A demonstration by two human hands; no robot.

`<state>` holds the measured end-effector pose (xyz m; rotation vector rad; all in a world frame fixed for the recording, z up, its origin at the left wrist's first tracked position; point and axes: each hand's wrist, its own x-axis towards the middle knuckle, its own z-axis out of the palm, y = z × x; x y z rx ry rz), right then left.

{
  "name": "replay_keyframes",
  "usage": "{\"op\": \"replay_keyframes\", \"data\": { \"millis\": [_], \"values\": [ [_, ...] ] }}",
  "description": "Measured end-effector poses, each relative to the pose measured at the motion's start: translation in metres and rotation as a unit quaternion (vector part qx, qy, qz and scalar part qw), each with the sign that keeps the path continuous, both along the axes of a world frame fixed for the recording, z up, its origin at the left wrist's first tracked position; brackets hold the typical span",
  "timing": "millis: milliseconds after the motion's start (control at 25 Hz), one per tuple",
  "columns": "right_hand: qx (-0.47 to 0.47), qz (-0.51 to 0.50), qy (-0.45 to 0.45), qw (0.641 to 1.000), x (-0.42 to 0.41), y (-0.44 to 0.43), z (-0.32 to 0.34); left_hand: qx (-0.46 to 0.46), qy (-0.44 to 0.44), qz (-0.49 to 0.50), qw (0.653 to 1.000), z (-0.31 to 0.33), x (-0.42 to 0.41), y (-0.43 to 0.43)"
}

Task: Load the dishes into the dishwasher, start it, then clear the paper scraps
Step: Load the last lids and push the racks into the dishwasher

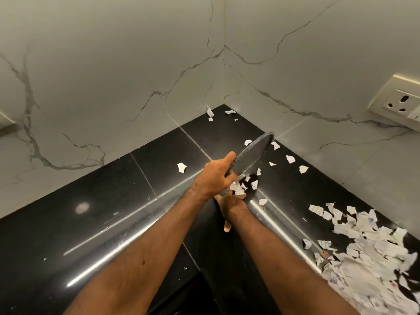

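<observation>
My left hand [212, 178] grips a dark speckled round plate [252, 152] by its near rim, tilted on edge over the black countertop [141, 178]. Just below it my right hand [231, 206] sits at the counter's inner edge, its fingers curled round a small bunch of white paper scraps [237, 189]. More scraps [254, 184] lie right under the plate's lower edge. A large heap of torn paper [372, 251] covers the counter at the right. Single scraps [181, 167] are scattered towards the corner.
Marble-look walls meet in a corner [223, 76] behind the counter. A wall socket [402, 103] sits at the right. A few scraps [210, 112] lie in the far corner. The counter's polished front edge [127, 242] runs diagonally below my arms.
</observation>
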<state>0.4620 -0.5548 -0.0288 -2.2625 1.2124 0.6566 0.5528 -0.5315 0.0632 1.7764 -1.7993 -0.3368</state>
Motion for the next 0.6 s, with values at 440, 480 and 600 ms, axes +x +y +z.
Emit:
{"op": "replay_keyframes", "data": {
  "millis": [440,480,600],
  "values": [
    [-0.06,-0.218,-0.32,0.92,-0.101,0.077,-0.017,-0.055,0.28,0.148,0.947,0.014,-0.006,0.066],
    [-0.075,-0.291,-0.372,0.878,-0.109,0.086,-0.018,-0.05,0.301,0.154,0.94,0.016,-0.008,0.074],
    [-0.077,-0.493,-0.458,0.736,-0.127,0.111,0.007,-0.007,0.367,0.156,0.917,0.02,-0.017,0.104]
  ]
}}
